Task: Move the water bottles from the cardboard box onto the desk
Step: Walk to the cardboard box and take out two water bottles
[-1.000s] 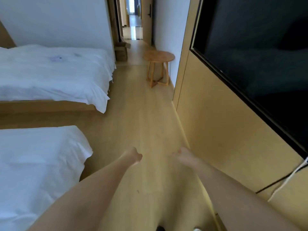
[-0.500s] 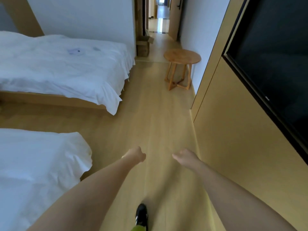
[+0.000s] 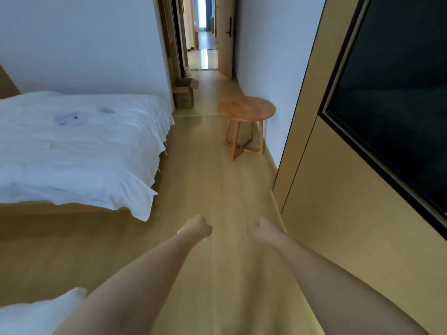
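An open cardboard box [image 3: 184, 93] stands on the floor far ahead, by the corner of the wall at the doorway. Its inside is hidden from here, and no water bottles show. My left hand [image 3: 197, 228] and my right hand [image 3: 261, 228] are stretched out low over the wooden floor. They are a little apart, far short of the box. Both are seen from the back with fingers loosely curled, and neither holds anything.
A bed with white sheets [image 3: 77, 151] fills the left side, and the corner of a second bed [image 3: 36, 313] shows at the bottom left. A round wooden side table [image 3: 246, 110] stands ahead on the right. A wood-panelled wall with a dark screen [image 3: 399, 97] runs along the right.
The view has moved forward down the aisle. The near bed has slid almost out of view, and the side table and box are closer. Both hands stay held out in front.
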`<state>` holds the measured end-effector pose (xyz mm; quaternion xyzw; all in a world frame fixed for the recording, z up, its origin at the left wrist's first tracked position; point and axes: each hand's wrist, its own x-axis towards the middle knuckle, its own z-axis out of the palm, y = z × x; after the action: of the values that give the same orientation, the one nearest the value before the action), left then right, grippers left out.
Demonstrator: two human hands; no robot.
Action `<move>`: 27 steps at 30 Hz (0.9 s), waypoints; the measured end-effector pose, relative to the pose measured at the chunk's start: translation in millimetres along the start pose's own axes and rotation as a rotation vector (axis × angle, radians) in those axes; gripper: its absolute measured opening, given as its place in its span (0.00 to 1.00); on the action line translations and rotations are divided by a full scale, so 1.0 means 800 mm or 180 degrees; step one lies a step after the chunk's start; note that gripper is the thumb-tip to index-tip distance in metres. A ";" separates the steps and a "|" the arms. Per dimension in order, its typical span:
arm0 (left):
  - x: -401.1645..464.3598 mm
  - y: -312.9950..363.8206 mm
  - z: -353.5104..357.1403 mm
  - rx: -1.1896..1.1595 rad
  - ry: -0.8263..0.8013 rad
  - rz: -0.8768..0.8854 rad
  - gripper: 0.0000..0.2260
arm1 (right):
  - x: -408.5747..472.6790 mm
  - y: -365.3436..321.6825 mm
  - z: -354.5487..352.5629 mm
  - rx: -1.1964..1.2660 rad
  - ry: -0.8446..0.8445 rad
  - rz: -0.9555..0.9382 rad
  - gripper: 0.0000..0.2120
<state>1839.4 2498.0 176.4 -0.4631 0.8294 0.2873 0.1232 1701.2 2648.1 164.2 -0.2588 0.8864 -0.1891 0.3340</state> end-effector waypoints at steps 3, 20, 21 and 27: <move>0.063 0.017 -0.028 -0.0051 -0.0026 0.0024 0.16 | 0.062 -0.031 -0.030 0.0029 0.0019 -0.0048 0.26; 0.469 0.159 -0.213 -0.0045 0.0172 -0.0178 0.14 | 0.501 -0.210 -0.219 -0.0243 -0.0092 -0.0353 0.33; 0.489 0.164 -0.224 -0.0003 0.0159 -0.0192 0.14 | 0.522 -0.222 -0.226 -0.0312 -0.0110 -0.0380 0.32; 0.618 0.169 -0.272 0.0097 0.0006 -0.0380 0.15 | 0.644 -0.288 -0.254 -0.0350 -0.0256 -0.0430 0.31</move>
<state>1472.1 2079.4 167.6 -0.5101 0.8047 0.2663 0.1463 1306.2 2196.4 169.6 -0.3433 0.8618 -0.1518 0.3411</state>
